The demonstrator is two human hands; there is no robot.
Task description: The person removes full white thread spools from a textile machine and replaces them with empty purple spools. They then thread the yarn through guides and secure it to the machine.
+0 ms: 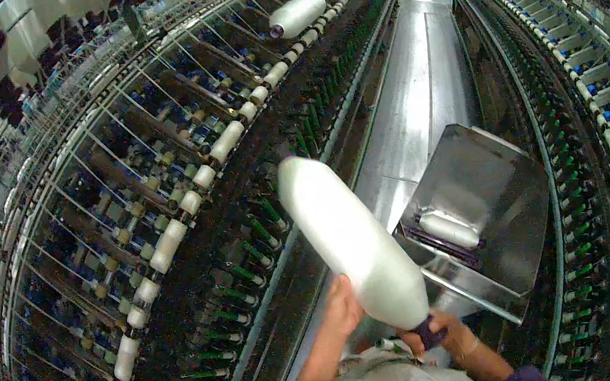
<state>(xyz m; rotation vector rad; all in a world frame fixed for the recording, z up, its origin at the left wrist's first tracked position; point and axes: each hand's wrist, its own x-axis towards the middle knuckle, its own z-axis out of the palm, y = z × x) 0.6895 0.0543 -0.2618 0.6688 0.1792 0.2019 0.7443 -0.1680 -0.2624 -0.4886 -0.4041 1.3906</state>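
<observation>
Fingers of the right hand [446, 333] close around the dark base of a large white tapered yarn bobbin [351, 241], held tilted above the aisle. The left hand [343, 306] presses its side, grip seemingly flat rather than wrapped. Nearby stands a metal cart [497, 189] holding another white bobbin [449, 229].

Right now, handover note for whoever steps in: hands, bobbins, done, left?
Right hand: grips the dark base end of a large white roving bobbin, tilted up and to the left.
Left hand: resting against the bobbin's lower side.
Metal cart stands in the aisle to the right, one white bobbin lying inside.
Done: bobbin in hand, clear of the cart.
Left: the held bobbin is not seated anywhere on the left spinning frame.
</observation>
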